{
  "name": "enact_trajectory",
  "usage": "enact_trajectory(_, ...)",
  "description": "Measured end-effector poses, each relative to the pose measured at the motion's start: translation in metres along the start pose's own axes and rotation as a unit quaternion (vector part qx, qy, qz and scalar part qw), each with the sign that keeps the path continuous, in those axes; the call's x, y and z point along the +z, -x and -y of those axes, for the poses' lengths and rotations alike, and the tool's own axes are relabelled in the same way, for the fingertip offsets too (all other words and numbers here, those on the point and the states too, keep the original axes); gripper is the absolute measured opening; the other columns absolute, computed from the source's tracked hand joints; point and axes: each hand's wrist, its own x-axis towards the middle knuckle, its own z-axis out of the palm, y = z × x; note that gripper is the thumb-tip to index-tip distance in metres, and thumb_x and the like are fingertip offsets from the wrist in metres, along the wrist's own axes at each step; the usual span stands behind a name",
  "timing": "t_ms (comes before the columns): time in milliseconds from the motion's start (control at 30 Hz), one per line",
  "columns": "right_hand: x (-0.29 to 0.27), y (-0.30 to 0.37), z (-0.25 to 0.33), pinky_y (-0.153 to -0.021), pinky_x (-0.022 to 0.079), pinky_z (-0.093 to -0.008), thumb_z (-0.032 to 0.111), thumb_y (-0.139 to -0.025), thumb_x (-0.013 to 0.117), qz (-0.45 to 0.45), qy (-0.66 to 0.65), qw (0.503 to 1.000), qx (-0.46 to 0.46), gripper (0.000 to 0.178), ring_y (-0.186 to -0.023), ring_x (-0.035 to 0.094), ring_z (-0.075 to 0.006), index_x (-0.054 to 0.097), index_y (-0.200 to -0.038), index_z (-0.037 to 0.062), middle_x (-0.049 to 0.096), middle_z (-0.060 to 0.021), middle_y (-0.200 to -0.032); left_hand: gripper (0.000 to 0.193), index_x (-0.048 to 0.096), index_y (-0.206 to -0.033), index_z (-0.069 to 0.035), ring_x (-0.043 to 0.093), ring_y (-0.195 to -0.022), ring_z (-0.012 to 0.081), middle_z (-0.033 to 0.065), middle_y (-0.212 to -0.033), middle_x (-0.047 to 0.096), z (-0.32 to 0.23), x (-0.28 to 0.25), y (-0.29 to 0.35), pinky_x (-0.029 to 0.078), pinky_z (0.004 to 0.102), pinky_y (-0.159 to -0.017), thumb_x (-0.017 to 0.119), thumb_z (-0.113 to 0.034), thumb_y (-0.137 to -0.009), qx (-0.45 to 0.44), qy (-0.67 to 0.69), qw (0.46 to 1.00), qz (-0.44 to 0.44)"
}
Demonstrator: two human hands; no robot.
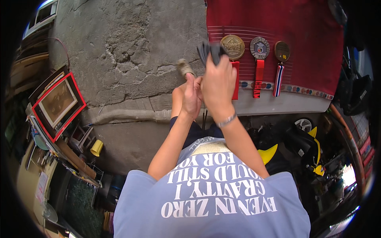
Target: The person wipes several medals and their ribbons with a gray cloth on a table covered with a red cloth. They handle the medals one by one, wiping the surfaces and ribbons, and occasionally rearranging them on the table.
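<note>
My right hand (219,85), with a bracelet at the wrist, is closed around a dark grey, strip-like bundle (211,53); motion blur hides its exact kind. Against its inner side, my left hand (191,97) has its thumb up and its fingers curled, partly covered by the right hand. What the left fingers hold, if anything, is hidden. Just beyond the bundle, a round gold medal (234,45) with a red ribbon lies on the red cloth (274,20). To its right are a silver medal (260,48) on a red ribbon and a bronze-coloured medal (282,51) on a striped ribbon.
The red cloth covers a light grey slab (285,105) at right. Cracked concrete (99,47) spreads ahead and left. A red-framed picture (59,104) leans at left, near a yellow cup (97,148). A black-and-yellow motorbike (307,144) stands right. A beige shoe (183,66) is ahead.
</note>
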Motion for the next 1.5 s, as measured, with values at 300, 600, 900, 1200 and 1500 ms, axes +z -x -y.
enact_trajectory(300, -0.002, -0.042, 0.01, -0.08, 0.047, -0.045, 0.01, -0.09, 0.069, -0.006, -0.04, 0.997, 0.073, 0.05, -0.097, 0.062, -0.0353, 0.061, -0.139, 0.0031, 0.058, -0.02, -0.111, 0.079, 0.045, -0.151, -0.002, 0.052, -0.139, 0.0209, 0.0107, -0.148, 0.058, -0.029, 0.016, 0.001, 0.038, 0.037, -0.117, 0.023, -0.065, -0.109, -0.078, -0.033, 0.996, 0.027)
enact_trajectory(600, 0.004, 0.007, 0.028, -0.079, 0.045, -0.0453, 0.022, -0.092, 0.068, 0.001, -0.076, 0.986, 0.148, 0.051, -0.099, 0.062, -0.0379, 0.062, -0.139, 0.003, 0.058, -0.0215, -0.112, 0.089, 0.039, -0.156, -0.001, 0.051, -0.14, 0.0257, 0.0148, -0.149, 0.056, -0.038, 0.012, -0.005, 0.041, 0.0404, -0.116, 0.021, -0.072, -0.105, -0.132, 0.008, 0.991, 0.032)
enact_trajectory(900, 0.005, 0.025, 0.031, -0.079, 0.044, -0.0443, 0.016, -0.091, 0.066, 0.022, -0.065, 0.982, 0.175, 0.051, -0.103, 0.062, -0.0353, 0.062, -0.141, 0.0083, 0.058, -0.0186, -0.115, 0.1, 0.037, -0.157, -0.002, 0.053, -0.138, 0.0275, 0.0139, -0.154, 0.051, -0.044, 0.001, -0.013, 0.041, 0.0396, -0.116, 0.019, -0.082, -0.099, -0.173, -0.009, 0.982, 0.076)
enact_trajectory(1200, 0.008, -0.042, 0.022, -0.08, 0.045, -0.0442, 0.014, -0.088, 0.063, -0.017, -0.026, 0.992, 0.123, 0.044, -0.101, 0.06, -0.0329, 0.066, -0.132, 0.0057, 0.058, -0.0155, -0.113, 0.101, 0.046, -0.15, 0.001, 0.056, -0.133, 0.0277, 0.0161, -0.144, 0.059, -0.039, 0.005, -0.014, 0.042, 0.0423, -0.115, 0.02, -0.082, -0.099, -0.132, -0.042, 0.99, 0.003)
enact_trajectory(1500, 0.011, 0.026, 0.022, -0.08, 0.046, -0.0422, 0.016, -0.088, 0.064, -0.048, -0.043, 0.99, 0.125, 0.035, -0.1, 0.059, -0.0306, 0.07, -0.121, 0.0073, 0.058, -0.0147, -0.112, 0.107, 0.047, -0.149, 0.003, 0.056, -0.135, 0.0306, 0.0178, -0.145, 0.059, -0.04, 0.001, -0.015, 0.041, 0.0435, -0.116, 0.019, -0.086, -0.096, -0.163, -0.012, 0.986, 0.031)
